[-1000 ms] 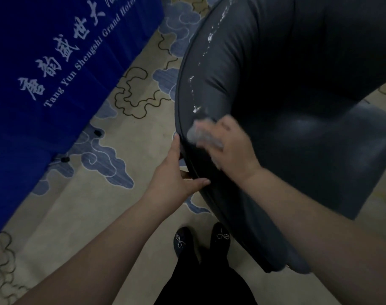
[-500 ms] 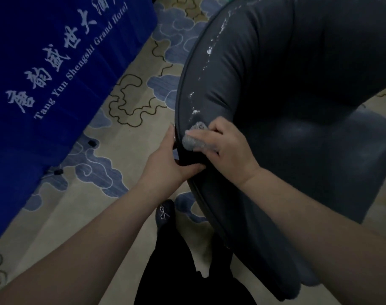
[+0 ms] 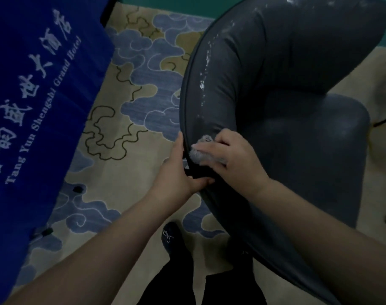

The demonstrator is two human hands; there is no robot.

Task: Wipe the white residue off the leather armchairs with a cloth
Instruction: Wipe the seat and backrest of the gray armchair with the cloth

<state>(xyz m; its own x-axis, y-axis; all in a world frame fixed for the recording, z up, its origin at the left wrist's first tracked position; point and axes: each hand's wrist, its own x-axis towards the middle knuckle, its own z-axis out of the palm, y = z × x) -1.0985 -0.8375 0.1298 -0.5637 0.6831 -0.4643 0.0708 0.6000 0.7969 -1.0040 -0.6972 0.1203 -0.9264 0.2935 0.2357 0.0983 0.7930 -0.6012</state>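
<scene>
One carpet (image 3: 126, 172) fills the floor, beige with blue cloud shapes and dark outlined swirls. One dark grey leather armchair (image 3: 297, 106) stands on it at the right, its curved backrest edge turned toward the person and its rounded seat cushion beyond. One blue cloth banner or table drape (image 3: 33, 95) covers the left side; it carries one line of white Chinese characters, too stylised to read with certainty, and under it one line of white Latin lettering reading "Tang Yun Shengshi Grand Hotel". Two bare forearms reach up from the bottom of the view. One trail of white residue (image 3: 204, 80) runs as flecks and smears down the top of the armchair's backrest, from the far upper part toward the hands. Two hands meet at the near edge of the backrest: the left hand (image 3: 176, 175) grips the rim from the outer side, fingers extended up along the piping and thumb hooked over the top, while the right hand (image 3: 234, 159) is curled around one small pale grey cloth (image 3: 201, 151), bunched and pressed against the leather just inside the piping, directly below the lowest flecks of residue. One dark shoe (image 3: 171, 237) with a small pale bow marking shows on the carpet below the hands, above dark trouser legs; a second shoe is hidden beside the chair's edge.
</scene>
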